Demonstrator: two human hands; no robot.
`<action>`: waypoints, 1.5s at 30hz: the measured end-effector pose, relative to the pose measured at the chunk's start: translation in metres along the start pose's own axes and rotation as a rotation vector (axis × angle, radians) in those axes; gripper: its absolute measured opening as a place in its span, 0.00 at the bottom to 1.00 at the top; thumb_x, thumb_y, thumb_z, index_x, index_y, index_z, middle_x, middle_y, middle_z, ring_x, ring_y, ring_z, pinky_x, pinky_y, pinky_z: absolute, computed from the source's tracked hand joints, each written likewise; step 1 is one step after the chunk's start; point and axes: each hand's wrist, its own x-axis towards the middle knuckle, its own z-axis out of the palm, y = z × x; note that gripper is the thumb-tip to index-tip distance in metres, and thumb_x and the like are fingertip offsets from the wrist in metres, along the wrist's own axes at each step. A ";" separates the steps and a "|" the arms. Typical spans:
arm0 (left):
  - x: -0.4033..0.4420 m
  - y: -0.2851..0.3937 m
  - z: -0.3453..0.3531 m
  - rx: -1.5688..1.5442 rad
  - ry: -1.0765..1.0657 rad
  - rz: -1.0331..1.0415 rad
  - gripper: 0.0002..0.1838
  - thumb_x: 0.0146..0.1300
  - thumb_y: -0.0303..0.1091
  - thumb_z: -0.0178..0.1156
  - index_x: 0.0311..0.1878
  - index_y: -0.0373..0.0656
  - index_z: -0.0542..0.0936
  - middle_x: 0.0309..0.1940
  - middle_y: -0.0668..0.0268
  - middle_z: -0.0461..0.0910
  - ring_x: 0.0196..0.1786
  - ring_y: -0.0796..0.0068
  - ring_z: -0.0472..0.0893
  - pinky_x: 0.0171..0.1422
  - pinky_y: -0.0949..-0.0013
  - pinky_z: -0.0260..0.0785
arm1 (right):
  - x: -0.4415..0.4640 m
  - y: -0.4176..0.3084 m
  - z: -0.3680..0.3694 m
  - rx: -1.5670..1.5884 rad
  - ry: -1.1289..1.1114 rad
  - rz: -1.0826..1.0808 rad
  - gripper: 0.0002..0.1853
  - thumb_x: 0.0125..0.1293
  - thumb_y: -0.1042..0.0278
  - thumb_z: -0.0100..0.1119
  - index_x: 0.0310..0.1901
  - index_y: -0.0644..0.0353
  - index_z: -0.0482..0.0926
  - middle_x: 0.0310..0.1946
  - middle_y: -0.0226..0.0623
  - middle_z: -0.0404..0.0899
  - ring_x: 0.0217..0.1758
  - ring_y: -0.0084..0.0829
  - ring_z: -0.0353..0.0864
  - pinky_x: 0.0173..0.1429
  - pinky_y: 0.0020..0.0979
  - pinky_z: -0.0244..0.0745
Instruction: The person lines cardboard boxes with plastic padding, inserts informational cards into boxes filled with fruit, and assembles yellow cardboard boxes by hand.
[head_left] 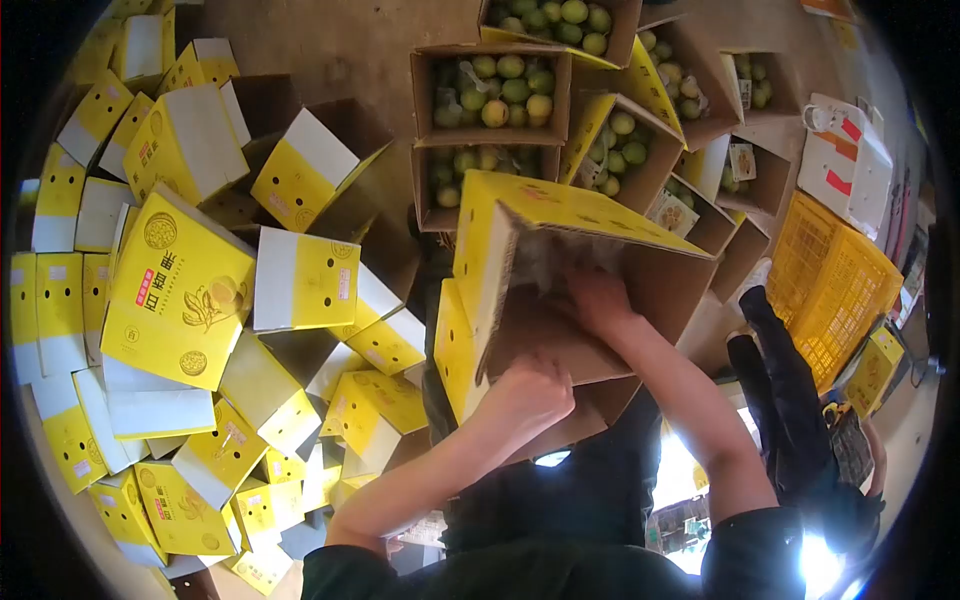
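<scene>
A yellow cardboard box [590, 212] is tilted open towards me, its brown inside showing. My left hand [530, 392] is closed at the near edge of this box, with the fingers curled against the cardboard. My right hand [602, 300] reaches inside it. Deep in the box, beside the right fingertips, is something filmy and see-through that looks like a clear plastic bag [543, 262]. Shadow blurs those fingertips, so their grip is unclear. Part of another yellow box [452, 345] shows under the tilted one.
Open boxes of green-yellow round fruit [510, 90] stand beyond my hands. On the left is a large heap of yellow and white boxes [180, 290]. To the right are a yellow plastic crate [835, 275], a white container [845, 165] and another person's dark-clothed legs [775, 370].
</scene>
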 end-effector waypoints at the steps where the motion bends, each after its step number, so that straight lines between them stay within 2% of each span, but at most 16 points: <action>1: 0.002 0.003 -0.001 0.003 -0.016 0.036 0.08 0.50 0.31 0.59 0.33 0.40 0.80 0.21 0.66 0.74 0.28 0.69 0.79 0.37 0.66 0.71 | 0.000 0.001 0.009 0.018 0.106 -0.022 0.44 0.58 0.41 0.62 0.71 0.56 0.60 0.50 0.59 0.77 0.48 0.53 0.82 0.43 0.49 0.80; 6: 0.013 0.020 -0.004 0.030 -0.217 0.107 0.17 0.55 0.32 0.58 0.46 0.36 0.83 0.48 0.46 0.83 0.44 0.58 0.85 0.52 0.63 0.74 | 0.019 0.002 0.033 0.085 -0.007 0.054 0.41 0.60 0.49 0.59 0.70 0.59 0.57 0.35 0.51 0.84 0.36 0.52 0.84 0.38 0.49 0.80; 8: 0.013 0.019 0.000 -0.007 -0.184 0.092 0.16 0.54 0.32 0.59 0.45 0.36 0.83 0.44 0.49 0.84 0.43 0.60 0.84 0.50 0.64 0.74 | 0.019 -0.010 0.038 0.211 0.101 0.302 0.23 0.59 0.56 0.60 0.53 0.59 0.75 0.36 0.52 0.83 0.39 0.55 0.83 0.42 0.50 0.78; 9: 0.012 0.016 0.001 -0.047 -0.155 0.078 0.15 0.54 0.32 0.59 0.44 0.37 0.83 0.41 0.53 0.85 0.42 0.62 0.84 0.48 0.66 0.73 | 0.018 -0.011 0.036 0.211 0.105 0.296 0.23 0.59 0.56 0.60 0.53 0.59 0.75 0.36 0.52 0.83 0.39 0.55 0.83 0.42 0.50 0.78; 14: 0.003 -0.004 -0.012 -0.043 -0.098 0.030 0.11 0.51 0.31 0.59 0.39 0.39 0.82 0.28 0.65 0.79 0.35 0.69 0.81 0.40 0.70 0.70 | -0.013 -0.023 -0.016 0.367 0.103 0.282 0.33 0.61 0.70 0.52 0.69 0.58 0.58 0.38 0.58 0.81 0.41 0.60 0.81 0.47 0.53 0.77; 16: 0.002 -0.009 -0.005 -0.021 -0.042 -0.031 0.11 0.50 0.31 0.59 0.37 0.40 0.81 0.27 0.67 0.78 0.34 0.70 0.81 0.39 0.70 0.70 | -0.032 -0.036 -0.074 0.438 -0.107 0.315 0.35 0.62 0.75 0.48 0.72 0.57 0.53 0.43 0.62 0.79 0.46 0.61 0.79 0.49 0.53 0.76; 20: 0.000 -0.019 -0.006 -0.046 -0.076 -0.051 0.11 0.50 0.31 0.59 0.38 0.40 0.81 0.31 0.63 0.80 0.35 0.68 0.81 0.40 0.69 0.72 | -0.056 -0.025 -0.166 0.852 -0.094 -0.268 0.29 0.66 0.80 0.46 0.69 0.58 0.62 0.45 0.47 0.81 0.47 0.43 0.81 0.54 0.39 0.76; 21: -0.002 -0.022 -0.007 -0.036 -0.087 -0.062 0.11 0.50 0.31 0.59 0.38 0.40 0.81 0.32 0.62 0.80 0.36 0.68 0.81 0.41 0.68 0.73 | -0.049 -0.026 -0.200 0.855 -0.164 -0.093 0.25 0.67 0.81 0.48 0.66 0.60 0.66 0.44 0.38 0.81 0.46 0.33 0.81 0.53 0.33 0.75; 24: -0.008 -0.030 0.002 -0.012 -0.058 -0.080 0.11 0.51 0.31 0.58 0.38 0.38 0.81 0.33 0.60 0.81 0.37 0.67 0.81 0.41 0.68 0.73 | 0.040 0.024 -0.239 1.010 -0.008 0.135 0.17 0.74 0.62 0.48 0.59 0.57 0.72 0.38 0.31 0.79 0.38 0.20 0.78 0.37 0.23 0.74; 27: -0.013 -0.035 0.005 -0.023 -0.033 -0.054 0.11 0.51 0.30 0.58 0.37 0.37 0.81 0.33 0.58 0.81 0.37 0.67 0.81 0.41 0.67 0.73 | 0.158 0.045 -0.276 0.935 0.156 0.125 0.18 0.72 0.62 0.51 0.58 0.61 0.70 0.46 0.40 0.76 0.39 0.29 0.82 0.42 0.34 0.80; 29: -0.011 -0.040 0.007 -0.007 -0.027 0.010 0.11 0.50 0.31 0.57 0.37 0.38 0.80 0.30 0.59 0.80 0.35 0.67 0.81 0.38 0.67 0.72 | 0.194 0.052 -0.267 -0.372 1.052 -0.085 0.18 0.72 0.65 0.49 0.60 0.63 0.68 0.51 0.46 0.73 0.41 0.33 0.82 0.47 0.38 0.79; 30: -0.010 -0.043 0.006 0.008 -0.006 0.006 0.11 0.50 0.31 0.57 0.37 0.38 0.80 0.30 0.60 0.79 0.34 0.66 0.80 0.37 0.66 0.72 | 0.157 0.006 -0.279 -0.218 1.112 -0.239 0.14 0.70 0.72 0.48 0.54 0.67 0.72 0.46 0.50 0.75 0.42 0.40 0.82 0.49 0.39 0.77; 34: -0.019 -0.066 -0.006 -0.008 0.093 0.042 0.12 0.52 0.32 0.57 0.40 0.38 0.79 0.31 0.61 0.79 0.31 0.66 0.79 0.36 0.65 0.71 | 0.010 -0.087 -0.244 0.823 -0.286 -0.477 0.06 0.56 0.78 0.51 0.28 0.61 0.79 0.34 0.42 0.81 0.46 0.40 0.81 0.50 0.37 0.75; 38: -0.028 -0.081 -0.005 -0.060 0.066 0.036 0.13 0.52 0.31 0.57 0.41 0.38 0.80 0.40 0.55 0.84 0.36 0.67 0.82 0.41 0.69 0.72 | -0.029 -0.065 -0.180 -0.255 -0.031 -0.479 0.04 0.52 0.76 0.54 0.30 0.59 0.77 0.30 0.41 0.77 0.39 0.41 0.81 0.41 0.35 0.76; 42: -0.036 -0.092 0.003 -0.009 0.185 -0.022 0.12 0.57 0.32 0.57 0.43 0.40 0.80 0.41 0.63 0.83 0.37 0.69 0.82 0.38 0.71 0.72 | -0.109 -0.040 -0.210 0.554 0.113 -0.251 0.07 0.46 0.80 0.56 0.25 0.57 0.71 0.30 0.37 0.73 0.36 0.39 0.78 0.40 0.38 0.77; 45: -0.037 -0.095 -0.005 -0.018 0.085 -0.146 0.14 0.58 0.37 0.63 0.46 0.43 0.78 0.44 0.65 0.84 0.41 0.74 0.84 0.36 0.70 0.74 | -0.121 -0.080 -0.147 0.405 -0.187 -0.273 0.04 0.50 0.76 0.55 0.29 0.58 0.75 0.47 0.43 0.77 0.50 0.39 0.78 0.52 0.34 0.75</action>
